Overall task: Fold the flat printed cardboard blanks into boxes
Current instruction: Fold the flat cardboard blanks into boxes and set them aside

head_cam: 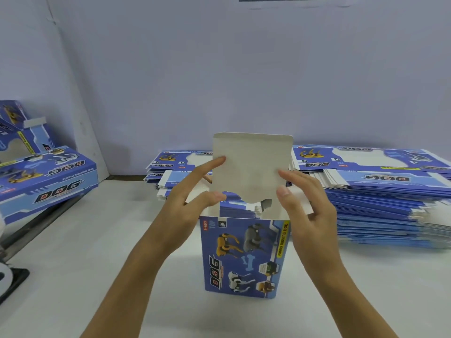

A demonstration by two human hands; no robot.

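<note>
Box (245,257) upright on table (97,276), lid flap (252,164) at 12 o'clock. Left hand (192,203), right hand (305,203): fingers straight, pressing flap edges. Best to crease evenly, then tuck.

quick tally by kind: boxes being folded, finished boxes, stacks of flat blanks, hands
box being folded: 1
finished boxes at left: 2
stacks of flat blanks: 2
hands, left and right: 2
total: 7
</note>
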